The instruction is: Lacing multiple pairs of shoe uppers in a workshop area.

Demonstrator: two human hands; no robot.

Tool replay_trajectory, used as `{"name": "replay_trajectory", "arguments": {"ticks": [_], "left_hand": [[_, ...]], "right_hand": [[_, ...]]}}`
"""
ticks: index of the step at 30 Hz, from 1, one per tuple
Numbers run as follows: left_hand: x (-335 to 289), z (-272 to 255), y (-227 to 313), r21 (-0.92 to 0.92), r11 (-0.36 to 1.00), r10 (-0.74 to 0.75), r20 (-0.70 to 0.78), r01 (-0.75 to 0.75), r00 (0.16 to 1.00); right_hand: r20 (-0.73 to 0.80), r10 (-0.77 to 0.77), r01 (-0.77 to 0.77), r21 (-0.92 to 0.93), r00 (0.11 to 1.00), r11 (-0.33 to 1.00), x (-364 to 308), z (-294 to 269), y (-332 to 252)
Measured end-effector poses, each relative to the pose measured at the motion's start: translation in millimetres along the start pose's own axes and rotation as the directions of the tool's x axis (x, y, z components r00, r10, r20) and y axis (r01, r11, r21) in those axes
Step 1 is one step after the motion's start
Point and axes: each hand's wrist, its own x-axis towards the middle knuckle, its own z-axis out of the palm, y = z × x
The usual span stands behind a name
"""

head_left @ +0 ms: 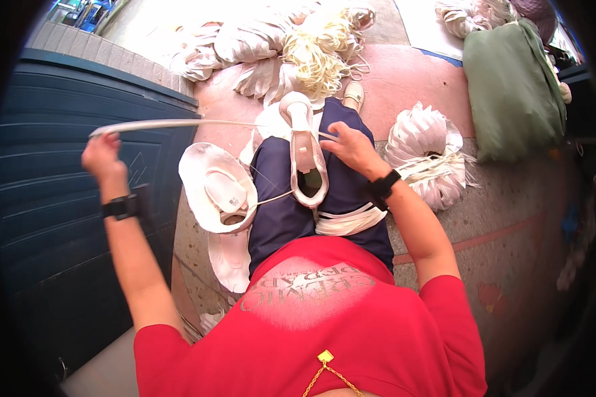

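Note:
A white shoe upper lies lengthwise on my lap between my thighs, its opening toward me. My left hand is raised far out to the left, fingers closed on a white shoelace stretched across from the upper. To the right of the upper, my right hand pinches a short white strand coming out of its side. More white uppers rest against my left thigh, with a thin cord running from them toward the shoe. A bundle of white laces lies over my right thigh.
A dark blue panelled door stands close on the left. Ahead lie tied bundles of white uppers and a heap of cream laces. At my right are another tied bundle and a big green sack.

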Motion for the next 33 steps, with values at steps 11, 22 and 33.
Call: {"name": "replay_trajectory", "arguments": {"ticks": [11,22,33], "left_hand": [[69,-212,9,-0.372,0.914,-0.252,-0.200,0.165,0.947],[-100,32,16,0.106,0.952,-0.270,0.738,0.288,0.619],[-229,134,-87,0.523,0.824,-0.357,0.779,-0.219,0.515]], "right_hand": [[-0.339,0.307,0.415,0.879,0.889,-0.234,-117,-267,113],[-0.634,0.301,0.437,0.736,0.712,0.517,-114,-288,40],[0.107,0.005,-0.043,0.357,0.994,0.933,-25,-37,-17]]}}
